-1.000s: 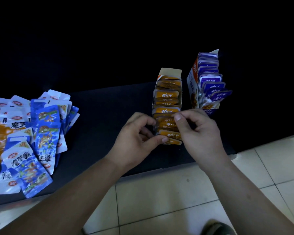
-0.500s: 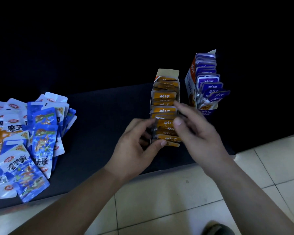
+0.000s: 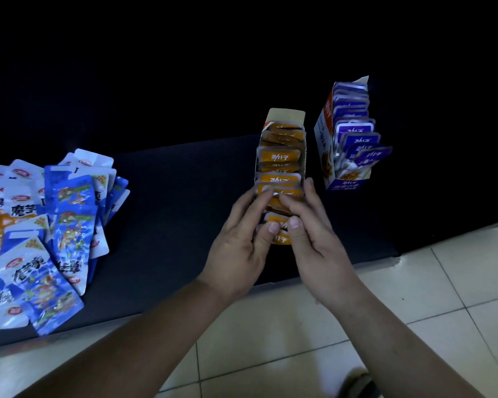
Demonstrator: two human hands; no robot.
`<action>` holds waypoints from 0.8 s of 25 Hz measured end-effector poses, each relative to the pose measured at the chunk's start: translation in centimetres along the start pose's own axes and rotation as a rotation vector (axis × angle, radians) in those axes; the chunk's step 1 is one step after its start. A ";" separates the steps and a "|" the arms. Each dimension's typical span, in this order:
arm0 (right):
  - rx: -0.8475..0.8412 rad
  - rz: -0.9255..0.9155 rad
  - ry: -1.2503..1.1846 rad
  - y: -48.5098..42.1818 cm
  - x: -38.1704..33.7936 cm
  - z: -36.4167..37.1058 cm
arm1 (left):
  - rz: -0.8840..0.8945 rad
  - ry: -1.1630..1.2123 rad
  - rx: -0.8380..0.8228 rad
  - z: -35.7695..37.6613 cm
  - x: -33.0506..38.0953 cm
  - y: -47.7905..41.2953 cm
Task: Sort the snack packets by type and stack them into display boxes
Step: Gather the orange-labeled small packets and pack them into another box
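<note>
On the dark mat (image 3: 170, 196) stands my orange box (image 3: 286, 116), where my left hand (image 3: 239, 251) and right hand (image 3: 316, 242) both pinch the front orange packets (image 3: 279, 158), which I think are light, bendy and slippery, so the sides are best to hold

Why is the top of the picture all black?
In the head view the upper half is unlit, so nothing shows there; the floor tiles and blue packets catch the most light; the orange packets and purple packets are dim, their nearer lettering legible.
</note>
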State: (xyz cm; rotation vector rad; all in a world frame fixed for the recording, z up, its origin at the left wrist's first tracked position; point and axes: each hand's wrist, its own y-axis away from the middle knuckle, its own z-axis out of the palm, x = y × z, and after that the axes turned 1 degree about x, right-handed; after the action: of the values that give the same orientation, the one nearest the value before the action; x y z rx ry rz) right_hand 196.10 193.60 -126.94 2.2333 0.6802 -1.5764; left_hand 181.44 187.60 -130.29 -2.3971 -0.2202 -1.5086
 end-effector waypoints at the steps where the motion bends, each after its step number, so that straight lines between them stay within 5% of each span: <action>1: 0.005 0.032 -0.008 -0.2 -0.2 -0.1 | -0.006 -0.016 0.038 0.2 -0.1 0.0; 5: -0.017 0.147 -0.025 -0.9 -1.4 -0.8 | -0.017 0.051 0.089 0.0 0.1 -0.3; 12: -0.052 0.170 -0.356 1.8 0.2 -1.6 | -0.183 0.093 -0.066 -2.4 -0.9 3.0; 20: -0.006 0.301 -0.229 0.0 -0.3 -1.5 | -0.304 0.284 -0.091 -1.1 -0.4 0.0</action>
State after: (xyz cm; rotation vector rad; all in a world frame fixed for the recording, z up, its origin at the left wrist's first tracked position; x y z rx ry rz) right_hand 197.20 194.34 -126.19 1.9956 0.2700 -1.6337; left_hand 180.30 187.28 -130.23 -2.2566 -0.4779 -2.0117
